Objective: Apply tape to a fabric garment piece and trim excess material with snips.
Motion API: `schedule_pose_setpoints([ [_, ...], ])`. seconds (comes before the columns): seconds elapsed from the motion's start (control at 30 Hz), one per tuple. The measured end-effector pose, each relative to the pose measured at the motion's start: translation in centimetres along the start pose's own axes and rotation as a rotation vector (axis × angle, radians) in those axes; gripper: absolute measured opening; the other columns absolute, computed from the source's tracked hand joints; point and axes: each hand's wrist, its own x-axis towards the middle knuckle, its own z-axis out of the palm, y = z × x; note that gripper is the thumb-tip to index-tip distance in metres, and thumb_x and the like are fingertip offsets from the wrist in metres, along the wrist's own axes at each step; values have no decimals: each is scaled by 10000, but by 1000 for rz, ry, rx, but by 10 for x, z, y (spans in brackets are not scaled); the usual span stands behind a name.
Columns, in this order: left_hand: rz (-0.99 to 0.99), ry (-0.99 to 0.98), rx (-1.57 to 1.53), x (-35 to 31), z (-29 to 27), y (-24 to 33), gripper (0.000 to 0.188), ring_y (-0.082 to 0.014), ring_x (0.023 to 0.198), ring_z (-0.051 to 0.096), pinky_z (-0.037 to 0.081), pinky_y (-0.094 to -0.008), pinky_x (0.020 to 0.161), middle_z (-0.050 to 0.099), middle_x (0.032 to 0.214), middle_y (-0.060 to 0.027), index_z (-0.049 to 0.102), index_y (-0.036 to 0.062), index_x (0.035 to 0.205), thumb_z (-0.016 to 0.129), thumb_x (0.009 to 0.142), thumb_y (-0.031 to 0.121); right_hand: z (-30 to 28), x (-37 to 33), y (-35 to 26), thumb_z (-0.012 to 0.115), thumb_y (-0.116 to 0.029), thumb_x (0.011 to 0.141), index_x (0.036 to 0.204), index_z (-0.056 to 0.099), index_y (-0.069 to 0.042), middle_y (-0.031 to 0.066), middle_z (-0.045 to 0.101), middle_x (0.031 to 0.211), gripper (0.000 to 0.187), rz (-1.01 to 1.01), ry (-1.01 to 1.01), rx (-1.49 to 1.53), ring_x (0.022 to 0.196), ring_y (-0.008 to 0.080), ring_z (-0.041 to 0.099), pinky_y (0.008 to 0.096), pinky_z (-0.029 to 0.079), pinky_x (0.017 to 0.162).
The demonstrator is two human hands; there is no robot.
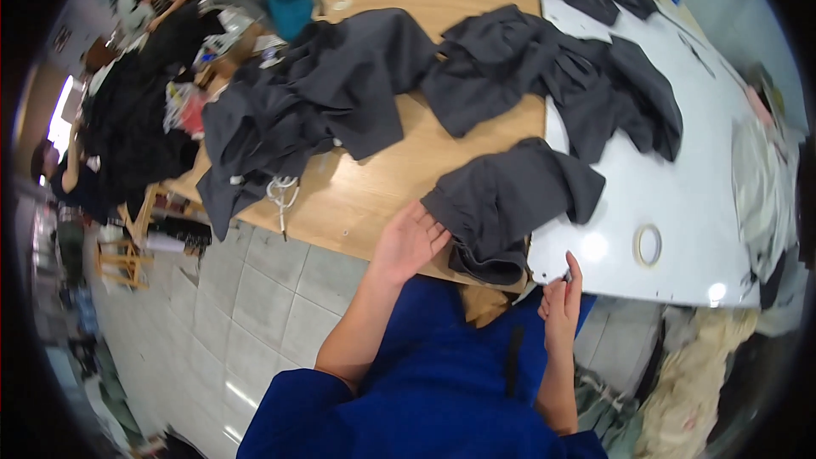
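“At the near edge of our wooden desk (344,195), what do we see?”

“A dark gray garment (510,191), bunched partly there, partly on the adjoining white desk (693,204).”

“And our hands?”

“Our left hand (412,243) is spread palm up, its fingertips at the garment's left edge. Our right hand (559,306) is partly curled, index finger raised; something small and dark (568,274) shows by the fingers, but we can't tell whether we grip it.”

“Farther right?”

“A tape roll (638,246), flat on the white desk.”
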Motion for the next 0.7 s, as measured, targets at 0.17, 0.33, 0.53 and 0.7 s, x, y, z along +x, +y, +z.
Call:
schedule_pose_setpoints([
  [0.17, -154, -5, -87, 3, 31, -15, 440, -210, 1210, 414, 324, -352, 1009, 450, 1323, -68, 407, 70, 1299, 389, 957, 346, 6, -5, 2, 362, -138, 986, 1274, 370, -86, 23, 492, 854, 293, -150, -30, 75, 594, 35, 362, 159, 287, 520],
  [0.33, -76, -50, -5, -6, 45, -26, 461, -222, 1240, 403, 306, -364, 1028, 437, 1345, -75, 361, 61, 1339, 367, 966, 334, 14, -4, -11, 423, -66, 945, 1219, 417, -23, 37, 526, 887, 277, -211, -128, -13, 731, 62, 433, 187, 349, 666],
  [0.53, -35, -15, 103, -25, 56, -30, 515, -225, 1286, 371, 292, -369, 1042, 388, 1403, -78, 289, 52, 1393, 303, 980, 358, 12, -5, -4, 421, -61, 942, 1249, 418, -20, 46, 553, 911, 309, -250, -198, -52, 675, 35, 407, 162, 345, 617],
  [0.7, -9, -14, 304, -36, 66, -42, 617, -266, 1338, 295, 230, -405, 1090, 288, 1461, -116, 199, 39, 1431, 194, 984, 464, 10, -4, -2, 439, -66, 934, 1254, 419, -16, 44, 544, 915, 324, -222, -176, 17, 679, 38, 408, 161, 342, 616],
])
